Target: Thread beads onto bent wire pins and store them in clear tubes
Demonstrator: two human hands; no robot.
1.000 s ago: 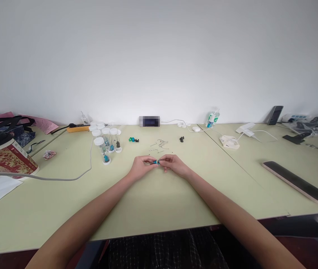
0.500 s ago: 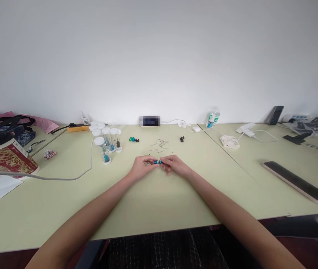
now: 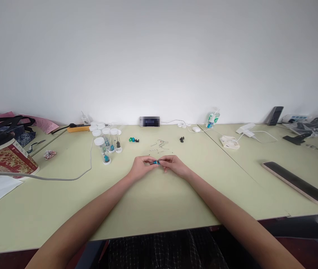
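Note:
Both hands meet over the middle of the table (image 3: pixel 159 201). My left hand (image 3: pixel 142 167) pinches a small shiny blue metal piece (image 3: pixel 156 162) between thumb and fingers. From the other side, the fingertips of my right hand (image 3: pixel 174 165) are closed on the same piece, covering its right end. Its exact kind is too small to make out. Just beyond the hands lie several thin metal pins (image 3: pixel 161 145). A cluster of green, blue and black small parts (image 3: pixel 133 139) is at the back left, and a little black cluster (image 3: pixel 181 139) at the back right.
Several clear tubes with white caps (image 3: pixel 99 142) stand to the left, a grey cable (image 3: pixel 71 178) running beside them. A large paper cup (image 3: pixel 21 158) is farther left. A phone (image 3: pixel 150 121) leans on the wall. On the right lies a long black-topped case (image 3: pixel 296 181).
My right fingers have shifted slightly left and closed further over the blue piece, so less of its right end shows. My left hand stays nearly still.

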